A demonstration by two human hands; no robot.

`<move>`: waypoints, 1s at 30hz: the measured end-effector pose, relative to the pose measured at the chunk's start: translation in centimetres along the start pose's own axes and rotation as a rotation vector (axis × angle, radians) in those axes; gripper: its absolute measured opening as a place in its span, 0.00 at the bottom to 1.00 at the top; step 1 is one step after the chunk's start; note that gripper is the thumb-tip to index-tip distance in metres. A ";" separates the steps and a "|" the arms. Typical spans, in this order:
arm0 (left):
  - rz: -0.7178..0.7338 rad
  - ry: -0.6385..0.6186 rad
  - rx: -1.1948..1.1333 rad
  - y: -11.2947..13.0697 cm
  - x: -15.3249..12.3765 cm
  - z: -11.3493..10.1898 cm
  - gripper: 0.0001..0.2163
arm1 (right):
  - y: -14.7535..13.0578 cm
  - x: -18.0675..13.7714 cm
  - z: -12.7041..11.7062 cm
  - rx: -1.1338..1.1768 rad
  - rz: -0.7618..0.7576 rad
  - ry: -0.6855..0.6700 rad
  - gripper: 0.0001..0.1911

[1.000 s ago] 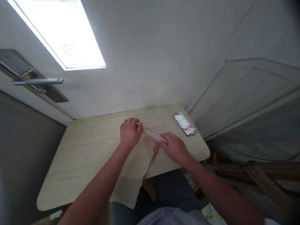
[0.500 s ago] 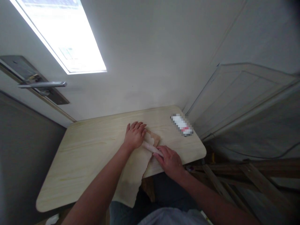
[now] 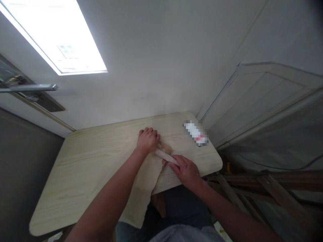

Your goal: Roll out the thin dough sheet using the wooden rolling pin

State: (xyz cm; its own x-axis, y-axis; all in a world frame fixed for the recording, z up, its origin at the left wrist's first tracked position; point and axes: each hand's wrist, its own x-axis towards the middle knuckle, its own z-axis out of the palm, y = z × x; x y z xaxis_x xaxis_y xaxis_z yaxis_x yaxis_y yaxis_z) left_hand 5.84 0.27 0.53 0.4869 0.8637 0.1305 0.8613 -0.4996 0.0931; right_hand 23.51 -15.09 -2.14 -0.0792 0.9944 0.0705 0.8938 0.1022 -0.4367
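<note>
A pale beige sheet [image 3: 144, 188] lies on the light wooden table [image 3: 96, 161] and hangs over its near edge. Its far end is rolled into a narrow roll [image 3: 163, 154], with a brownish flap beside it. My left hand [image 3: 148, 140] is curled, fingers closed on the roll's left end. My right hand [image 3: 185, 168] rests on the roll's right end, fingers closed over it near the table's front edge.
A phone [image 3: 196, 133] lies at the table's far right corner. A white wall stands behind the table, with a metal door handle [image 3: 27, 88] at the left. A pale panelled board [image 3: 262, 101] leans at the right; wooden slats [image 3: 272, 191] lie on the floor below.
My left hand went from flat on the sheet to curled on the roll. Less of the brown flap shows. The view shifted slightly.
</note>
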 end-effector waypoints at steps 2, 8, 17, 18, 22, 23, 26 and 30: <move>-0.007 -0.014 -0.005 0.0 0.4 0.1 0.20 | 0.1 0.1 -0.1 -0.009 0.004 -0.002 0.18; -0.015 -0.072 -0.016 0.4 1.7 0.3 0.22 | 0.6 0.3 -0.2 -0.031 0.006 0.015 0.19; -0.117 -0.121 0.024 1.0 3.6 1.0 0.27 | 1.3 0.7 -0.5 -0.040 0.020 -0.003 0.21; -0.118 -0.124 0.027 1.0 3.8 1.1 0.27 | 1.4 0.7 -0.6 -0.034 0.023 -0.006 0.21; -0.122 -0.138 0.027 1.3 4.8 1.3 0.25 | 1.8 1.0 -0.7 -0.025 0.055 -0.015 0.21; -0.123 -0.139 0.025 1.5 5.1 1.4 0.25 | 1.9 1.1 -0.8 -0.023 0.066 -0.018 0.21; -0.120 -0.122 0.020 2.0 6.0 1.4 0.25 | 2.2 1.4 -1.0 -0.010 0.083 -0.037 0.21; -0.124 0.025 -0.064 1.7 6.2 -0.2 0.26 | 2.4 1.9 -1.4 0.061 0.065 -0.062 0.19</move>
State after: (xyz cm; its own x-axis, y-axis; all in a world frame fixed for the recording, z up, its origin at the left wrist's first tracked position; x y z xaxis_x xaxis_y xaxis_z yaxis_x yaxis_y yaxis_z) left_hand 10.30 4.76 1.65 0.3725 0.9176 0.1389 0.9032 -0.3928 0.1729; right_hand 26.10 -13.00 -1.75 -0.0508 0.9986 -0.0149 0.8694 0.0368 -0.4927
